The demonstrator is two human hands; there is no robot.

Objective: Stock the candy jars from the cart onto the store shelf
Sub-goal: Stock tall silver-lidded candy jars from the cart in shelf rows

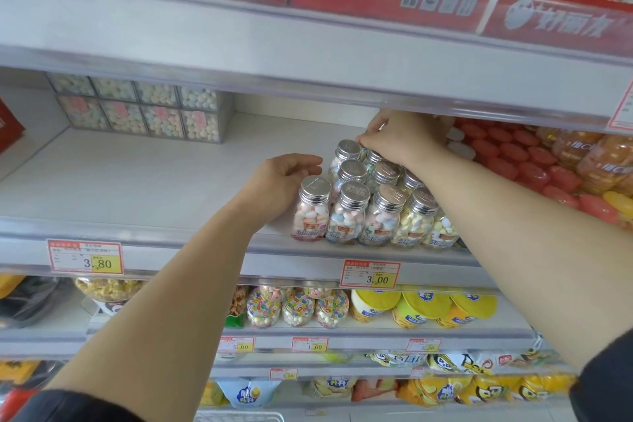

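Several small clear candy jars (373, 212) with silver screw lids stand in rows on the white middle shelf (154, 178), packed with pastel candies. My left hand (281, 181) cups the front-left jar (311, 212) from its left and back, fingers curled behind the lid. My right hand (400, 137) reaches over the group to the back row. Its fingertips pinch at the rearmost jar (347, 151), and its forearm hides the jars on the right side. The cart is out of view.
Clear boxes of candy (140, 110) are stacked at the shelf's back left. Red and orange packs (534, 161) crowd the right side. The upper shelf edge (308, 55) hangs low over my right hand. Price tags (370, 274) line the shelf front, with more goods below.
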